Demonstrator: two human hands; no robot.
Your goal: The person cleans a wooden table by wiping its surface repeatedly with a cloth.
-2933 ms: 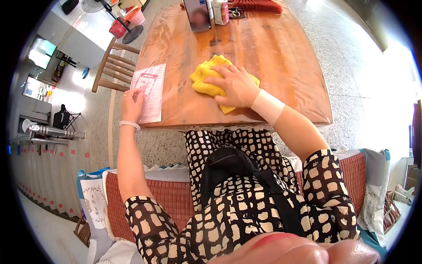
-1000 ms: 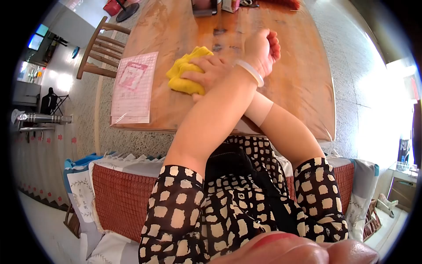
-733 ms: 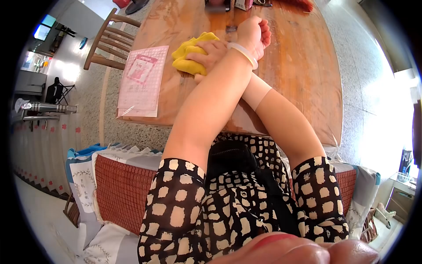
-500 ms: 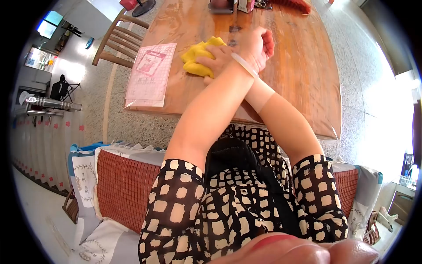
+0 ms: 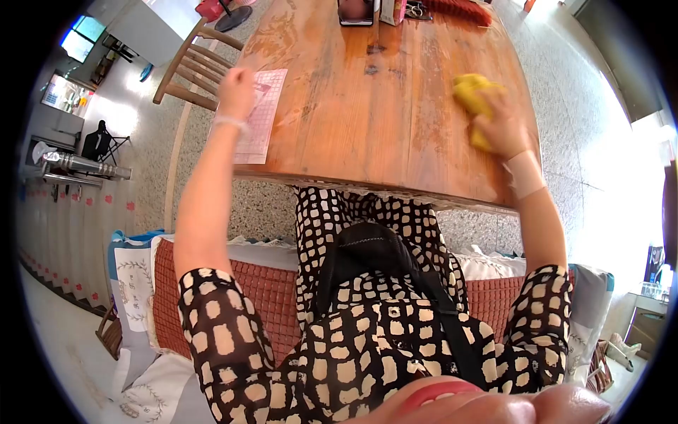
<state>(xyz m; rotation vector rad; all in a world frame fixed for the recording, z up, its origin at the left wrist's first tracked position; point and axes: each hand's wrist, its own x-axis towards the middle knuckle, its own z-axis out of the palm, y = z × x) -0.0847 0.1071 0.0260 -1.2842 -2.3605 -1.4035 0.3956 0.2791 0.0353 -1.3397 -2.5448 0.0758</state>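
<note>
My right hand [image 5: 501, 127] is spread over a bunched yellow cloth [image 5: 470, 88], pressing it against the right part of the wooden table [image 5: 360, 127]. A pale band circles that wrist. My left hand [image 5: 236, 93], slightly blurred, is curled into a fist with nothing visible in it. It is over the left edge of a pink gridded sheet [image 5: 263, 134] on the table's left side; whether it touches the sheet I cannot tell. A light bracelet [image 5: 232, 123] is on the left wrist.
At the table's far edge are a phone [image 5: 355, 13], a small box [image 5: 393, 11], keys [image 5: 417, 10] and a red fringed item [image 5: 459, 10]. A wooden chair [image 5: 191, 74] stands at left. Behind me is a seat with a reddish-brown mat [image 5: 265, 297].
My arms were crossed and are now apart. The right hand has swept the yellow cloth from the table's left side to its right; the left fist has moved left, over the pink sheet.
</note>
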